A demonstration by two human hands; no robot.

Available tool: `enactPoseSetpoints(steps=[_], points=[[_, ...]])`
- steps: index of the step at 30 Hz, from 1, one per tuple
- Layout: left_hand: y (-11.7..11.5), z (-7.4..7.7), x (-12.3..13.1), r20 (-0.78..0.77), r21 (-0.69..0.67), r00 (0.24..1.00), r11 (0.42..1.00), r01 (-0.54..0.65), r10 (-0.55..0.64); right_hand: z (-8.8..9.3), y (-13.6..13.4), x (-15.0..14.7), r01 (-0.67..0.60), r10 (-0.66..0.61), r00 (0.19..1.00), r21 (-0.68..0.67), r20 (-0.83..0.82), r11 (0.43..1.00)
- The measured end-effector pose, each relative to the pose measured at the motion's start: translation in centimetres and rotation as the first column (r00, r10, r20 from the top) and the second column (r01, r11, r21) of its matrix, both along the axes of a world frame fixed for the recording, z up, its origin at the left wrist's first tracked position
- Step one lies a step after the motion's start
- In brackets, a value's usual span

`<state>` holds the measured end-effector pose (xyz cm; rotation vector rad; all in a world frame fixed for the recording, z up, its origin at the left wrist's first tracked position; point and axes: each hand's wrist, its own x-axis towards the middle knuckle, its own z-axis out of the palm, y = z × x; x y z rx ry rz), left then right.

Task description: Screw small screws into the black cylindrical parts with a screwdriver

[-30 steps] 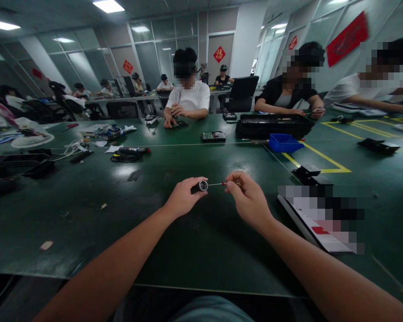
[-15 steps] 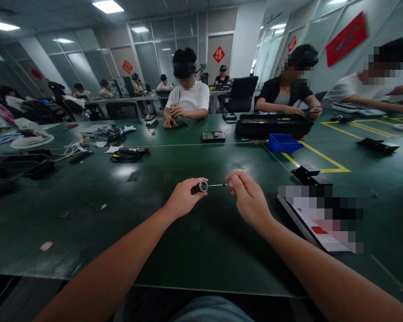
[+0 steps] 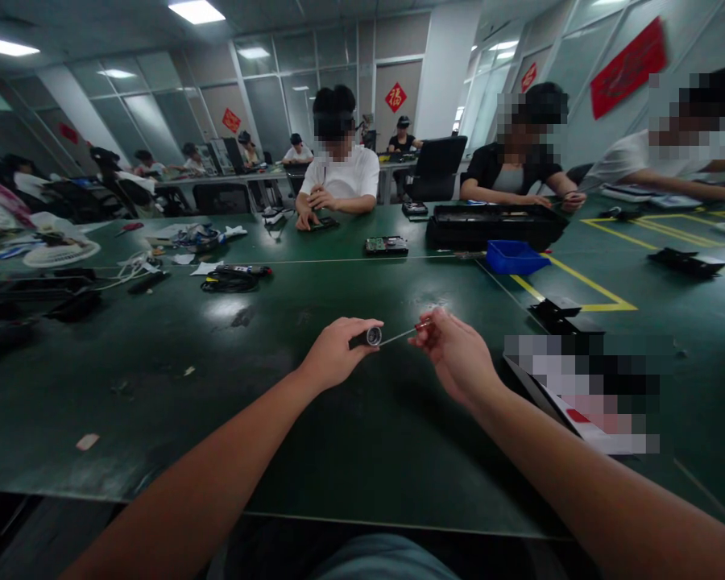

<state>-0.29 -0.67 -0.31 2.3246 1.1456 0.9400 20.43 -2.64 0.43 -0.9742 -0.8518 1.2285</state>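
My left hand (image 3: 337,352) is closed around a small black cylinder with a silver round end (image 3: 371,336), held just above the green table (image 3: 217,403). My right hand (image 3: 453,352) pinches the handle of a thin screwdriver (image 3: 402,333), whose metal shaft runs left and meets the cylinder's silver end. The screwdriver's handle is mostly hidden in my fingers and slightly blurred. Both hands are over the middle of the table, close in front of me.
A blurred flat object (image 3: 580,395) lies right of my right hand, black parts (image 3: 556,310) behind it. Further back are a blue bin (image 3: 511,256), a long black tray (image 3: 495,225), a circuit board (image 3: 385,244) and black cables (image 3: 233,278). Other people sit across the table.
My right hand has lifted a little and turned, so the screwdriver now slants up to the right instead of lying level. My left hand holds the cylinder in nearly the same spot.
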Motion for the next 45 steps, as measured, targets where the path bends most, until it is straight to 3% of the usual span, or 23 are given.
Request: enactPoseSetpoints(steps=[2, 5, 11, 19, 25, 33, 39, 45], points=[[0.1, 0.1, 0.0, -0.03, -0.007, 0.999, 1.0, -0.023, 0.023, -0.1, 0.1, 0.0, 0.025, -0.024, 0.999, -0.006, 0.024, 1.0], [0.0, 0.0, 0.1, -0.049, -0.058, 0.997, 0.996, -0.064, 0.061, -0.3, -0.1, 0.1, 0.119, -0.146, 0.966, 0.135, 0.214, 0.984], [-0.2, -0.4, 0.0, -0.01, -0.063, 0.997, 0.995, -0.078, 0.078, 0.4, -0.9, 0.2, 0.095, -0.21, 0.874, 0.272, 0.437, 0.958], [-0.1, -0.6, 0.1, 0.01, -0.07, 0.997, 0.995, -0.075, 0.076, 1.1, -1.2, 0.0, 0.029, -0.184, 0.833, 0.29, 0.522, 0.957], [-0.2, -0.5, 0.1, 0.014, -0.086, 0.996, 0.992, -0.089, 0.09, 1.1, -1.1, 0.2, 0.052, -0.208, 0.815, 0.289, 0.541, 0.956], [-0.2, -0.6, -0.1, -0.013, -0.066, 0.998, 0.996, -0.062, 0.061, 2.1, -1.8, 0.4, 0.037, -0.252, 0.637, 0.298, 0.728, 0.954], [0.0, -0.7, -0.2, 0.014, -0.078, 0.998, 0.995, -0.061, 0.062, 1.8, -1.8, 0.4, -0.111, -0.205, 0.66, 0.363, 0.722, 0.925], [-0.2, -0.7, -0.1, 0.021, -0.082, 0.998, 0.995, -0.052, 0.054, 2.1, -2.0, 0.4, -0.107, -0.171, 0.655, 0.314, 0.736, 0.943]])
